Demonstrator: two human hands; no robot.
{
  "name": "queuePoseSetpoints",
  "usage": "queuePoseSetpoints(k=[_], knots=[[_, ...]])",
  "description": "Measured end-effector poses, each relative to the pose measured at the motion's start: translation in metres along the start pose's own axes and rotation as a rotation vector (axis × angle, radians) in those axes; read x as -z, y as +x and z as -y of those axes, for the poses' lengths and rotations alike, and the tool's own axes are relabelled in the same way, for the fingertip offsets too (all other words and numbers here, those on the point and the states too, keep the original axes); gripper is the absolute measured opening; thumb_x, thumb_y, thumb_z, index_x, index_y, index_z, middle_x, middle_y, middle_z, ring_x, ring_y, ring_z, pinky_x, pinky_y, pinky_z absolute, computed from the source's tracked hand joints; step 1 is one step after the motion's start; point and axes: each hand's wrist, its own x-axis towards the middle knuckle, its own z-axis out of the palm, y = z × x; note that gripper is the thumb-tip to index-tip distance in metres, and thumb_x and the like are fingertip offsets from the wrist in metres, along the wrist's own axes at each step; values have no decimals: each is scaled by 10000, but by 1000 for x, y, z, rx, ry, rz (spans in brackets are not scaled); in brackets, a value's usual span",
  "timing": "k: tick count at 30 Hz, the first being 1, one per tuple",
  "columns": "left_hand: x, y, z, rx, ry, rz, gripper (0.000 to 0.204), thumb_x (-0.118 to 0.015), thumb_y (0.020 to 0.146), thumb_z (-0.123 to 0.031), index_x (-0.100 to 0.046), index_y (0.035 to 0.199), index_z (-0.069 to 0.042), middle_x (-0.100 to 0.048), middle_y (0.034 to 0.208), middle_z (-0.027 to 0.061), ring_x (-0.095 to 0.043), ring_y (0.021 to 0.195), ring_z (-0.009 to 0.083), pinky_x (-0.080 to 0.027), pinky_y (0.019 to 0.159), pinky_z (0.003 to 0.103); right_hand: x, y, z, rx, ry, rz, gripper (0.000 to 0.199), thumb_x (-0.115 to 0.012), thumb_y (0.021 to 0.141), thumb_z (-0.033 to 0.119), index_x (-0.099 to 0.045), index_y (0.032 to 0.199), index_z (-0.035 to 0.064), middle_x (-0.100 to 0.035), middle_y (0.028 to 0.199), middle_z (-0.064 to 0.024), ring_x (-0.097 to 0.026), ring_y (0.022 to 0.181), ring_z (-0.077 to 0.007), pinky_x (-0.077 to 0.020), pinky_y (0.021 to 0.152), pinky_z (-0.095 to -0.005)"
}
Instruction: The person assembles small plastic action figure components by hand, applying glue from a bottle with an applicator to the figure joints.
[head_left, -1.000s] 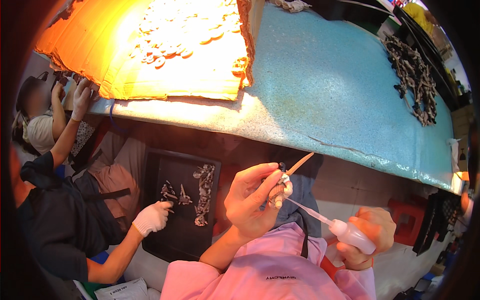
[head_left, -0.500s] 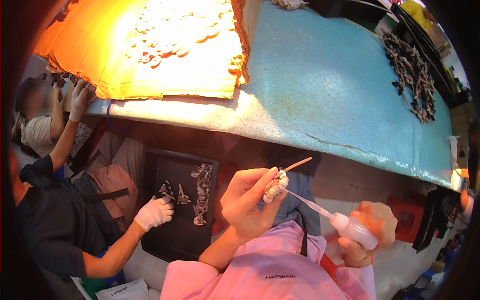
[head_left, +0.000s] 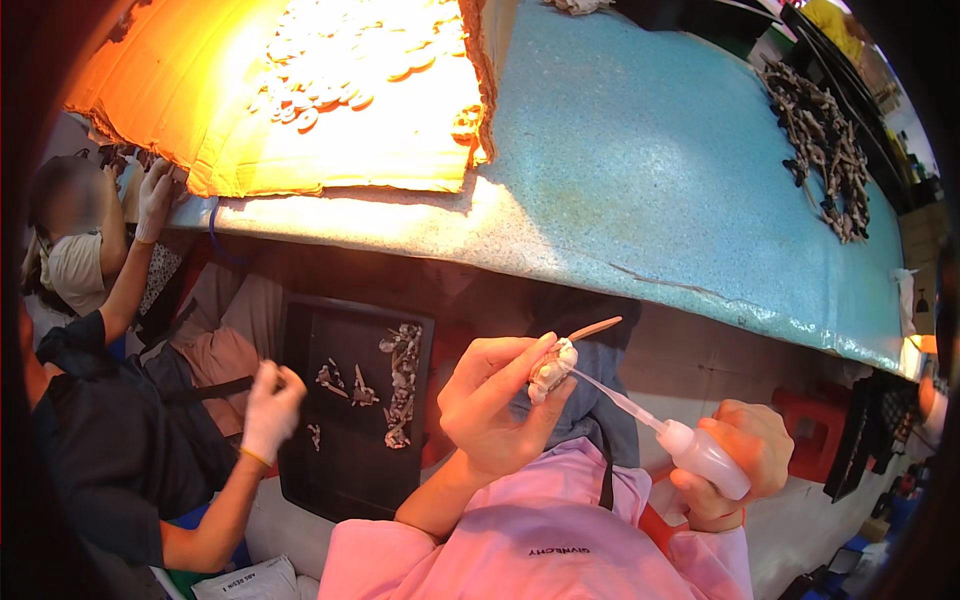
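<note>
My left hand (head_left: 497,400) pinches a small pale figurine (head_left: 550,368) between thumb and fingers, over my lap. A thin tan stick (head_left: 596,328) juts from the figurine's upper right. My right hand (head_left: 748,450) is wrapped round a translucent squeeze bottle (head_left: 708,462). The bottle's long thin nozzle (head_left: 625,405) points up and left, its tip at the figurine's right side; whether it touches is too small to tell.
A blue-topped table (head_left: 640,160) spans the far side, with a brightly lit cardboard sheet (head_left: 230,150) holding small pieces and a pile of dark-and-pale parts (head_left: 825,150). At left, a co-worker's gloved hand (head_left: 272,410) is beside a black tray (head_left: 340,465) of small parts.
The figurine has turned slightly in my left hand, and its stick sits a little lower. The bottle shifted slightly left. The co-worker's gloved hand lifted away from the tray, where another small part now lies.
</note>
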Motion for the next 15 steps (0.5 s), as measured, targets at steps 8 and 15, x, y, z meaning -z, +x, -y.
queuePoseSetpoints(k=[8, 15], knots=[[2, -1, 0, 11, -5, 57, 282, -631, 717, 84, -587, 995, 91, -532, 931, 142, -626, 770, 218, -537, 677, 282, -3, 3, -3, 21, 63, -1, 484, -676, 653, 507, -567, 720, 40, -508, 547, -52, -468, 440, -212, -340, 428, -293], [-1, -1, 1, 23, -15, -20, 366, -690, 617, 73, -632, 976, 30, -585, 865, 122, -578, 692, 158, -467, 586, 233, -3, 2, -3, 21, 64, -13, 476, -682, 656, 496, -567, 723, 38, -494, 534, -45, -460, 438, -205, -337, 428, -290]])
